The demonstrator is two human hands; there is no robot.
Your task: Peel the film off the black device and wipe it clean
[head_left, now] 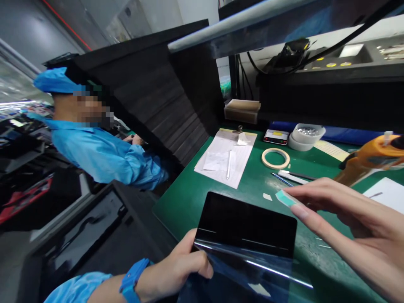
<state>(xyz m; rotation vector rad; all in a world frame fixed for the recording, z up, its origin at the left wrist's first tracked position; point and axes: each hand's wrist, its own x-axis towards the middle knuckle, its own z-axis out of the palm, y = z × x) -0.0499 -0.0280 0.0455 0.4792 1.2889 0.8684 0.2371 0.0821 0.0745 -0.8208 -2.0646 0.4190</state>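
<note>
My left hand [178,269], with a blue band at the wrist, is closed on the left edge of a black tablet-like screen [248,221], thumb on its front. A clear film [240,265] covers the screen's lower part, with a bright curled edge running across it. Near the film's bottom sits a small pale piece of tape [259,290]. My right hand [353,229] is above the green table, to the right of the screen, pinching a small teal and clear tab [285,198] between thumb and finger.
On the green table [186,189] lie a clipboard with papers [217,158], a tape roll [275,158], pens [292,176] and white bowls [306,135]. An orange tool [372,155] stands right. A black foam tray [94,235] is at left, near a co-worker in blue [97,151].
</note>
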